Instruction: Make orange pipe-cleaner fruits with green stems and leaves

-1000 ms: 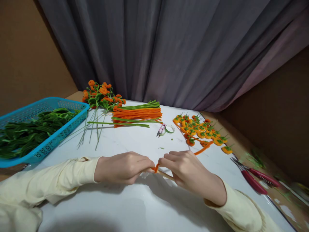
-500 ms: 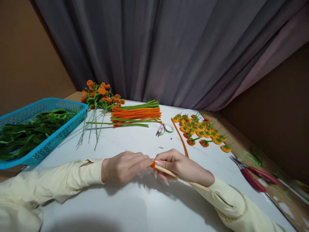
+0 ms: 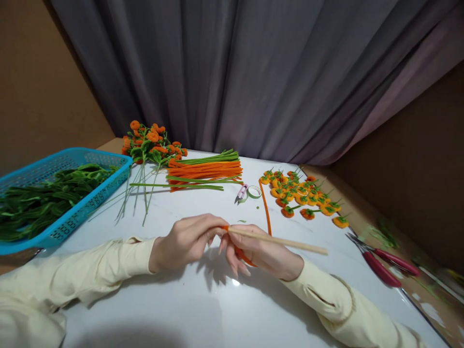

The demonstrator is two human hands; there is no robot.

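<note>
My left hand (image 3: 186,241) is closed at the tip of a thin wooden stick (image 3: 293,244), pinching it where a bit of orange shows wrapped around it. The stick slants to the right across the top of my right hand (image 3: 270,255). My right thumb and index finger are closed by the wrapped end, the other fingers loosely curled below. An orange pipe cleaner (image 3: 266,208) runs behind my right hand onto the table, and an orange loop shows under the palm. My fingers hide most of the wrapped part.
Orange pipe cleaners (image 3: 206,170) lie bundled with green ones. Scissor snips (image 3: 241,193) and green tape (image 3: 254,192) sit beside them. Small orange flower heads (image 3: 308,194) and red-handled pliers (image 3: 382,268) are at right. A blue basket (image 3: 78,208) of green leaves and finished flowers (image 3: 150,142) are at left.
Both hands have risen slightly and shifted left. The stick has swung to lie flatter, its free end now above my right wrist. An orange loop has come into sight beneath my right palm.
</note>
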